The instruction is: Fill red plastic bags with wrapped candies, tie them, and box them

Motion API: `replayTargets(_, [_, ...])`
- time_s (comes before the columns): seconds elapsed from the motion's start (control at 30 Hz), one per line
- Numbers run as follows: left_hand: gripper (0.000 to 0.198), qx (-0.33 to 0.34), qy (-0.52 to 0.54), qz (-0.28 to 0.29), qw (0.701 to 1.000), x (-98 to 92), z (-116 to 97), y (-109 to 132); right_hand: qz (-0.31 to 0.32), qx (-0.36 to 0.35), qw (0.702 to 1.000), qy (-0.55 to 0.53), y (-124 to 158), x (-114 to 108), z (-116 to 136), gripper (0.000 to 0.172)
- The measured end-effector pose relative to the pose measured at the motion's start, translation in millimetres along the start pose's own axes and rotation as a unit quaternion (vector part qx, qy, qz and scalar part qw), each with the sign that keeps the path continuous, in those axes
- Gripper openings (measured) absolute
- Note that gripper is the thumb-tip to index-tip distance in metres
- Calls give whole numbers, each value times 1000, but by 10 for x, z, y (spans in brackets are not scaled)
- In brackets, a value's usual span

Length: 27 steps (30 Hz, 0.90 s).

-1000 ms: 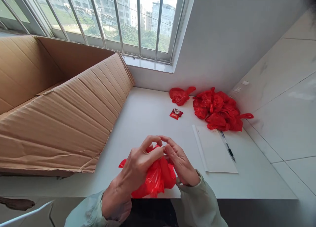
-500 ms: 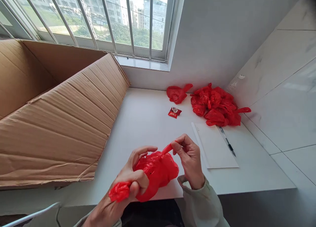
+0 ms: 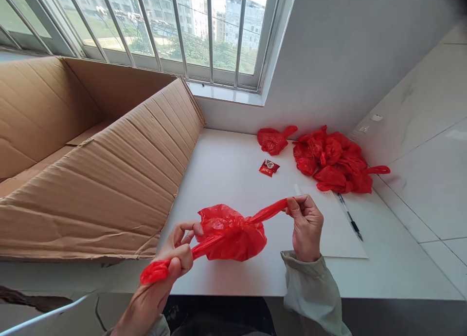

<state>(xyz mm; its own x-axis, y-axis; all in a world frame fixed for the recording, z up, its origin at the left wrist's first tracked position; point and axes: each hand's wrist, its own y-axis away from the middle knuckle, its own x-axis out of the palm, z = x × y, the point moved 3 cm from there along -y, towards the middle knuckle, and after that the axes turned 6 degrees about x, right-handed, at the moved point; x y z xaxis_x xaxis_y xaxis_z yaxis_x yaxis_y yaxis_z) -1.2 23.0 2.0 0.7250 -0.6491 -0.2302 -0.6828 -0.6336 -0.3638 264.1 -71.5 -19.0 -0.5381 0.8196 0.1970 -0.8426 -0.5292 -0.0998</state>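
Corner of a plain city room, by the look of it a flat pressed into use as a packing spot. Barred window (image 3: 204, 34) onto apartment blocks and trees; white desk (image 3: 226, 175) set against a tiled wall (image 3: 419, 146). Alongside, a large open cardboard box (image 3: 91, 180); at the back, a heap of knotted red plastic bags (image 3: 335, 160), beside a pen (image 3: 350, 216) and a sheet of paper (image 3: 343, 233).

Open cardboard box (image 3: 91, 180), pile of red bags (image 3: 335, 160), small red packet (image 3: 269, 167), white sheet (image 3: 341, 233), pen (image 3: 350, 217)
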Motion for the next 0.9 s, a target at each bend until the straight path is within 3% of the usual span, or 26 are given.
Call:
replayTargets(0.2, [34,-27,-22,-14,999,58,251,-5,29,135,980,-142,5,72,-269,25])
replayTargets(0.27, [49,-14,-67,-2,998,141,351,14,73,176,970,-149,57,54,-418,35])
replayTargets(0.33, [82,23,-142,9,990,216,408,5,152,189,964,-114,124,59,-501,51])
replayTargets(0.4, [97,60,-218,27,974,268,423,-35,260,162,951,-51,196,95,-487,61])
replayTargets(0.5, [91,107,-290,99,946,301,379,-117,420,94,902,18,300,143,-354,71])
replayTargets(0.6, [66,119,-301,152,934,274,337,-160,492,47,868,49,348,94,-266,77])
replayTargets(0.67, [53,107,-292,140,940,237,352,-160,494,47,864,82,352,28,-300,63])
replayTargets(0.73, [46,105,-286,120,945,210,393,-147,461,62,878,111,338,-33,-378,34])
replayTargets(0.8, [40,117,-285,112,945,192,433,-138,366,74,921,111,291,-89,-445,20])
replayTargets(0.9, [35,127,-301,99,940,141,423,-159,195,66,975,82,200,-160,-483,22])
